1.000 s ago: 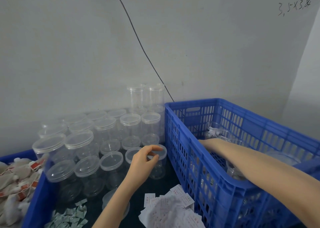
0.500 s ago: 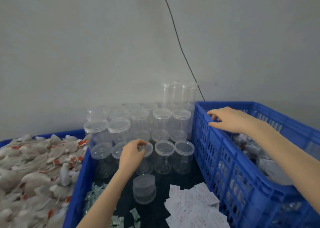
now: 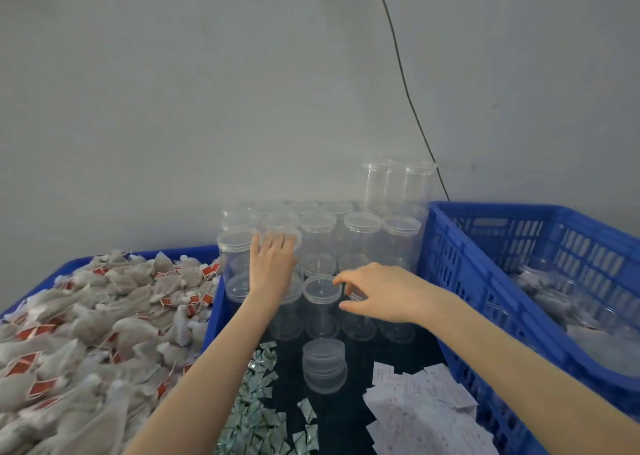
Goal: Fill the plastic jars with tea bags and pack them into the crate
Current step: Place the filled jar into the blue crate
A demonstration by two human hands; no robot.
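At the far left a blue bin (image 3: 194, 252) is heaped with tea bags (image 3: 86, 323), greyish pouches with red tags on strings. Just right of it, on the dark table (image 3: 360, 378), lies a scatter of small silvery sachets (image 3: 258, 416). Behind them stands a block of clear plastic jars (image 3: 362, 236) with lids, stacked in two tiers against the wall, with two taller ones at the back right. The left hand (image 3: 273, 264) reaches over the front row, its fingers straight and laid flat on the lid of an upper jar (image 3: 282, 238). A short stack of loose lids (image 3: 323, 364) sits alone in front of the jars. The right hand (image 3: 377, 293) hovers at the front row, thumb and fingers curled narrowly round the lid of a front jar (image 3: 358, 312), which it partly hides. White paper slips (image 3: 422, 409) lie piled below it. At the right the blue slatted crate (image 3: 485, 281) holds filled jars, blurred.
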